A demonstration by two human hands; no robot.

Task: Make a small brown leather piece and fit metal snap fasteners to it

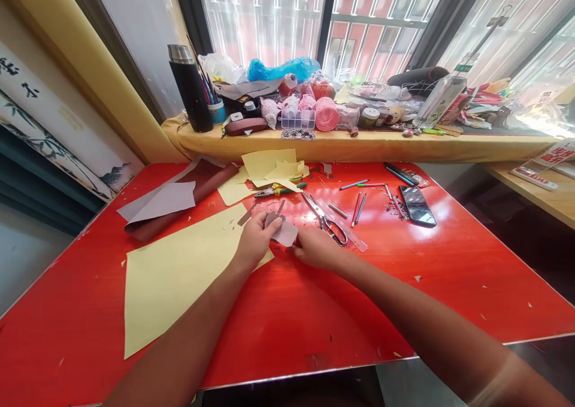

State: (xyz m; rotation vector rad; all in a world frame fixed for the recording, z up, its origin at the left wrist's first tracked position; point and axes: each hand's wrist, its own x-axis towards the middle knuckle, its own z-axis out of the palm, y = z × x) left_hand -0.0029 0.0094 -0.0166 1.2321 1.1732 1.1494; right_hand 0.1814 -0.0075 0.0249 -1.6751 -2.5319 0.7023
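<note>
The left hand (pixel 257 239) holds a small grey piece (pixel 284 233) between thumb and fingers, above the middle of the red tabletop (pixel 287 311). The right hand (pixel 314 248) is closed near its edge; I cannot tell its grip. Scissors (pixel 327 221) lie just beyond this hand.

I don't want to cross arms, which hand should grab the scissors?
Right, I'd say: your right hand is nearer the scissors, while your left hand grips the gray piece.
</note>
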